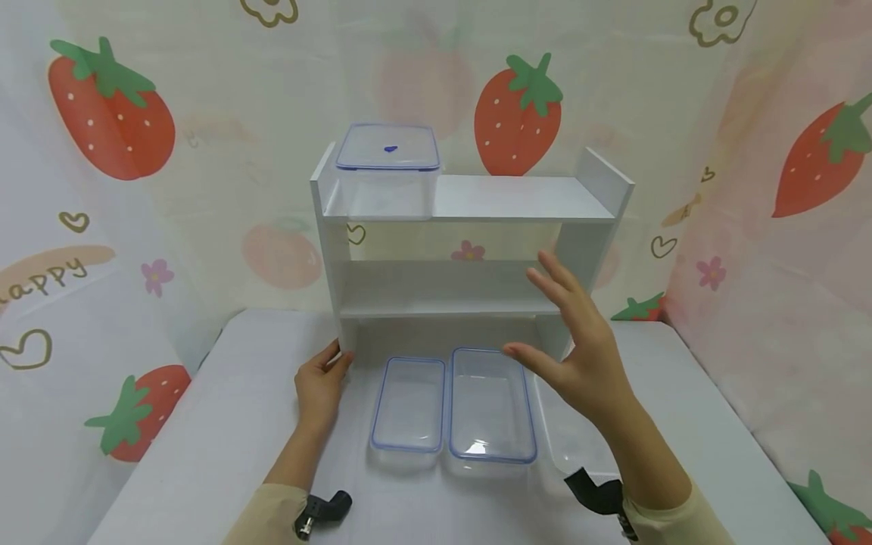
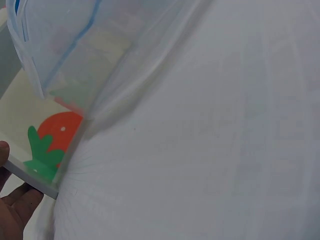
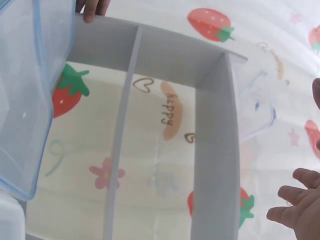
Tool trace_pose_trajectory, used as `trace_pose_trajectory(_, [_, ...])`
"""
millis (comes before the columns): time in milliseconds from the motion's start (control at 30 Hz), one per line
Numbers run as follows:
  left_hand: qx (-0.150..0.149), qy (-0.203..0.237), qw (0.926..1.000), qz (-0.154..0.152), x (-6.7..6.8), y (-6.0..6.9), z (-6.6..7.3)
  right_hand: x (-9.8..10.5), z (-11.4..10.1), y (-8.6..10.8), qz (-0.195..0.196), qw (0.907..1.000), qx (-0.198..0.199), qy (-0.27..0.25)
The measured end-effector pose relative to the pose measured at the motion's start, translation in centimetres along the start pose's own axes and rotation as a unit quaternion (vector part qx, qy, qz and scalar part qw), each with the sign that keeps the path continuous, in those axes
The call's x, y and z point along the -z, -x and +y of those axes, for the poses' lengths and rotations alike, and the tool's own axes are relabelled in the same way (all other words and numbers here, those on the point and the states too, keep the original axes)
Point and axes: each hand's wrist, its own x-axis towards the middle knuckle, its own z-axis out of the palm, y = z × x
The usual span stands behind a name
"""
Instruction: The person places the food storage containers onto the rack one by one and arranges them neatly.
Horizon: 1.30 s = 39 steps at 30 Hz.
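A white two-tier shelf stands on the table. My left hand pinches the lower front edge of its left side panel, thumb on one side and fingers on the other, as the left wrist view also shows of the panel edge. Raised in front of the shelf's right side, my right hand has its fingers spread and holds nothing. On the top board's left end sits a clear lidded box with a blue rim. Two blue-rimmed clear containers, a smaller one and a larger one, stand before the shelf.
Another clear container stands right of these, partly hidden by my right hand and forearm. A white cloth covers the table. Behind and at both sides hangs a strawberry-print curtain, close to the shelf's back.
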Motion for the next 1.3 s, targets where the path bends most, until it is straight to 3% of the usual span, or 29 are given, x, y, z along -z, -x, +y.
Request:
trace_pose_trajectory(333, [0.012, 0.006, 0.9999, -0.004, 0.0, -0.3, -0.4, 1.3, 0.1, 1.8, 0.024, 0.9996, -0.005, 0.011])
trace_pose_trajectory(833, [0.005, 0.005, 1.0000, 0.005, -0.1, -0.1, -0.1, 3.4, 2.6, 6.7, 0.002, 0.9973, -0.071, 0.020])
trace_pose_trajectory(1300, [0.004, 0.009, 1.0000, 0.002, -0.1, -0.1, -0.2, 4.4, 3.9, 10.7, 0.003, 0.9965, -0.081, 0.017])
